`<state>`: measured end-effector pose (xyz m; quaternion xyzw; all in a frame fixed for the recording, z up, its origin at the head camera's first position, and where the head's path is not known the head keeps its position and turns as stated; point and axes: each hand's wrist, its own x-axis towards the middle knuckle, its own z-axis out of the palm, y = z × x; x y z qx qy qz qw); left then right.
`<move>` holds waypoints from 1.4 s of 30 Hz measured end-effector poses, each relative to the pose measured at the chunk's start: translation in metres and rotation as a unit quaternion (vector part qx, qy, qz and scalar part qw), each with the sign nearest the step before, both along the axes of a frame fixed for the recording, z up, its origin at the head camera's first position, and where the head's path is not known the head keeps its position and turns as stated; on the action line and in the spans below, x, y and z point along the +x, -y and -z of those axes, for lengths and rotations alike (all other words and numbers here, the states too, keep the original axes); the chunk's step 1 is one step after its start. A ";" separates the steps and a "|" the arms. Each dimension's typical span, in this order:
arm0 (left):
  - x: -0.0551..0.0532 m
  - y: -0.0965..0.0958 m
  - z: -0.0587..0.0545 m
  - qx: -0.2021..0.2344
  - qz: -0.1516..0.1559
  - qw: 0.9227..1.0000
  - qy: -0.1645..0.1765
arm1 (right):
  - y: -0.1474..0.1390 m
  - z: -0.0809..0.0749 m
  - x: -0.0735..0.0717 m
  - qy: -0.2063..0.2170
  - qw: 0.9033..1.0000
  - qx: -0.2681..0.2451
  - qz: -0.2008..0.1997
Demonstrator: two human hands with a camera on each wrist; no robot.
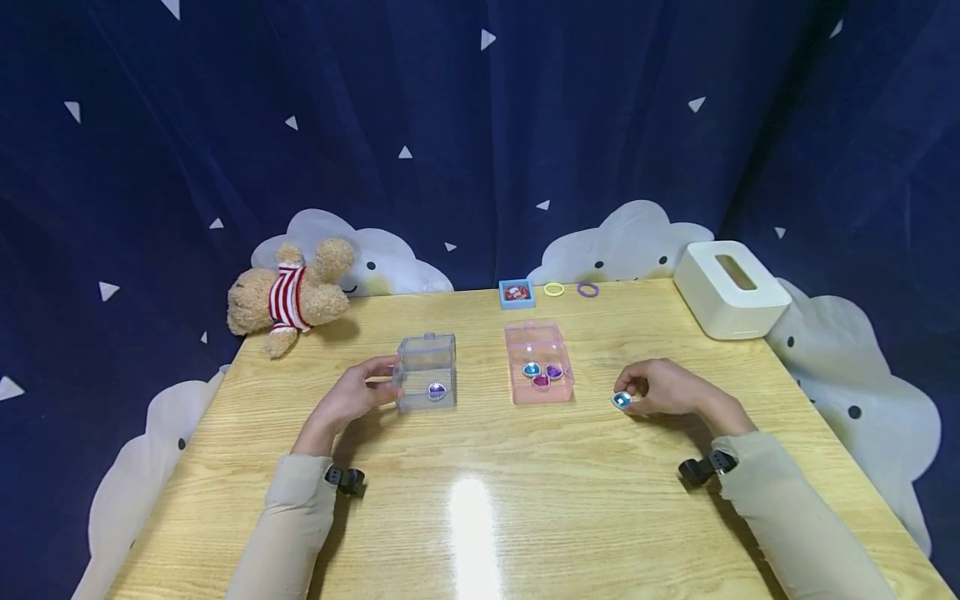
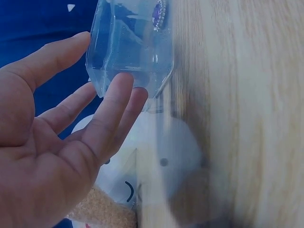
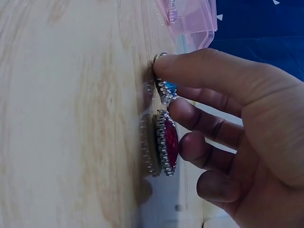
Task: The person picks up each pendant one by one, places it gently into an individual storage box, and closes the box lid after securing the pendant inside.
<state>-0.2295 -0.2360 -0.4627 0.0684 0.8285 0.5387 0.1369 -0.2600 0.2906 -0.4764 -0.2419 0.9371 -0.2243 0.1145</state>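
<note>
My left hand (image 1: pixel 358 393) is at the left side of a clear bluish plastic box (image 1: pixel 426 358) with its lid raised. In the left wrist view its fingers (image 2: pixel 110 111) are spread and fairly straight beside the box wall. One purple gem (image 1: pixel 437 391) with a silver rim lies in that box. My right hand (image 1: pixel 667 389) pinches a blue gem (image 1: pixel 622 400) between thumb and finger, at the table surface. Under that hand, a red gem (image 3: pixel 169 142) shows in the right wrist view; the hand hides it from the head view.
A pink see-through box (image 1: pixel 542 397), lid raised, holds blue, purple and pink gems mid-table. Behind it are a small blue tray (image 1: pixel 506 304), a yellow ring (image 1: pixel 547 292) and a purple ring (image 1: pixel 582 292). A teddy bear (image 1: pixel 322 302) lies back left; a white tissue box (image 1: pixel 738 310) stands back right.
</note>
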 end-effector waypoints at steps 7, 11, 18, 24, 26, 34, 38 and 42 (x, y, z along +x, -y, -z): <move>0.001 0.000 0.001 -0.001 -0.001 1.000 -0.001 | 0.000 0.000 0.000 -0.005 1.000 0.005 -0.008; 0.001 0.000 0.001 0.000 -0.001 1.000 0.000 | 0.000 0.000 0.000 -0.010 1.000 0.008 -0.013; 0.001 0.001 0.001 0.001 0.001 1.000 -0.003 | -0.001 0.001 0.000 -0.013 1.000 -0.001 -0.014; 0.001 0.001 0.001 -0.003 -0.001 1.000 -0.004 | 0.002 -0.008 -0.003 0.024 0.999 -0.036 0.011; 0.001 0.001 0.001 -0.003 -0.001 1.000 -0.004 | 0.005 -0.014 -0.004 0.021 0.999 -0.041 0.012; 0.000 0.000 0.001 -0.009 -0.002 1.000 -0.005 | 0.019 -0.032 -0.012 -0.010 0.997 -0.075 0.001; 0.000 0.000 0.000 -0.015 -0.005 1.000 -0.006 | 0.031 -0.039 -0.015 -0.017 0.996 -0.092 -0.008; 0.001 0.001 -0.001 -0.013 -0.005 1.000 -0.004 | 0.047 -0.045 -0.018 -0.036 0.994 -0.102 -0.016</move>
